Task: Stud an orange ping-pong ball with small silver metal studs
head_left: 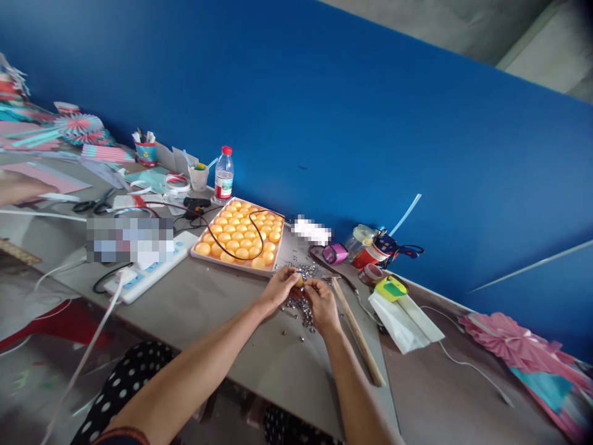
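A small, roundish yellowish object (pixel 299 280) was above the grey worktop (pixel 231 315), between its near and far edges. The left hand (pixel 281 288) pinched it between thumb and fingers; the right hand (pixel 320 301) curled close against it, its grip unclear. Both forearms reached in over the near edge, converging. Toward the far edge, a shallow white rectangular tray (pixel 280 246) held rows of glossy orange balls (pixel 238 237).

No writing can be read — the bottle label (pixel 223 187) is too small to make out
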{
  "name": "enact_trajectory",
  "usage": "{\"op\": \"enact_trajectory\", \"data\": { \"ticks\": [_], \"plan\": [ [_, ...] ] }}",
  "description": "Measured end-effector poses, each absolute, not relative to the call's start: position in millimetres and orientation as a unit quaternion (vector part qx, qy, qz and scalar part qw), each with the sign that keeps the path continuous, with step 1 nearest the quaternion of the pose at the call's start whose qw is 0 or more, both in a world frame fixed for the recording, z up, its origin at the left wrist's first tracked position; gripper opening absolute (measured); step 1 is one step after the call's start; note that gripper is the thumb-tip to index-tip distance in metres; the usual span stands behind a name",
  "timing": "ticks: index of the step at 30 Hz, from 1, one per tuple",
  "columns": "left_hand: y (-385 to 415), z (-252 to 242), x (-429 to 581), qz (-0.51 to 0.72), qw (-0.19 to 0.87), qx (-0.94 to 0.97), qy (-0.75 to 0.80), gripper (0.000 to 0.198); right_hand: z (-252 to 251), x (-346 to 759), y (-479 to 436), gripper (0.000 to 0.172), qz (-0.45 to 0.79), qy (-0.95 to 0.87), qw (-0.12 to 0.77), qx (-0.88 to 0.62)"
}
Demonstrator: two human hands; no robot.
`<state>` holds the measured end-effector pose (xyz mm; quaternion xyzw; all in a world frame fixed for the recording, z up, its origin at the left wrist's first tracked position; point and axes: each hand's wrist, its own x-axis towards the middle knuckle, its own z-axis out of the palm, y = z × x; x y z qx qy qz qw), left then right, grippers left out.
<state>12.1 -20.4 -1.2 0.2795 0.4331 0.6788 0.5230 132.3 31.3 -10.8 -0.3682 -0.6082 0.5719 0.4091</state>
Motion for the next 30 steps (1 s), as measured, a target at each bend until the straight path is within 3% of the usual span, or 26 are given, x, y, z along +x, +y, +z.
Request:
{"op": "enact_trajectory", "data": {
  "ticks": [16,20,23,27,30],
  "plan": [
    [-23,-8,13,0.670,0.443,0.331,0.495,0.023,-9,126,25,0.007,0.526,-0.631,0.419,-0.387],
    [-24,-5,15,0.665,0.451,0.328,0.497,0.023,-9,124,24,0.012,0.508,-0.608,0.454,-0.408],
    [-23,-5,16,0.665,0.468,0.321,0.486,0.025,-9,124,25,0.022,0.562,-0.563,0.459,-0.396],
    [-20,-7,15,0.678,0.526,0.286,0.425,0.033,-4,130,33,0.020,0.651,-0.532,0.421,-0.341],
    [-18,-7,12,0.692,0.550,0.265,0.385,0.036,-4,137,38,0.017,0.529,-0.628,0.421,-0.385]
  ]
}}
